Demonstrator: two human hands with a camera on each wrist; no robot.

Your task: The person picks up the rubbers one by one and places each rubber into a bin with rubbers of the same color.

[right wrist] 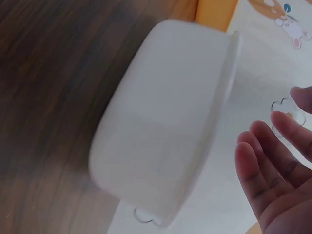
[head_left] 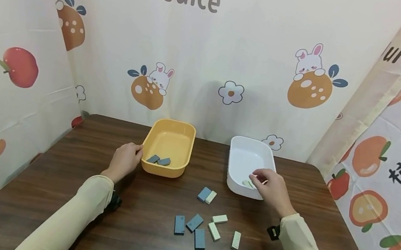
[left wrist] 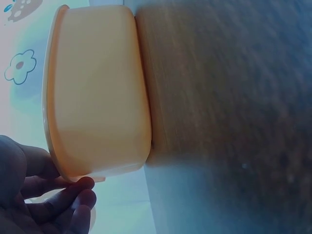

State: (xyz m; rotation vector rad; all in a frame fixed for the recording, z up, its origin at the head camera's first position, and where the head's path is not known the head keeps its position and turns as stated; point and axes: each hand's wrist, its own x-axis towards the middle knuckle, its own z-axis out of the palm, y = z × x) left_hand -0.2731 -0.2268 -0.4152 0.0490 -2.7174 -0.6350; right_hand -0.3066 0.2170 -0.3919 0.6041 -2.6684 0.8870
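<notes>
At the left corner of a yellow bin (head_left: 164, 172), my left hand (head_left: 125, 159) pinches the rim between thumb and fingers. Two dark blue-grey blocks (head_left: 164, 162) lie inside that bin near its front. My right hand (head_left: 273, 189) hangs over the right front side of a white bin (head_left: 238, 189), with fingers loosely bent and spread. Nothing shows between those fingers (right wrist: 265, 161) in the right wrist view. Pale green blocks (head_left: 247, 183) lie in the white bin below the fingertips, partly hidden by the hand.
Several blue-grey blocks (head_left: 200, 239) and several pale green blocks (head_left: 214, 231) lie scattered on the brown wooden table (head_left: 143, 230) in front of the bins. One blue block (head_left: 204, 194) sits against a pale one (head_left: 211, 197). Printed curtains (head_left: 212, 56) stand behind and beside the table.
</notes>
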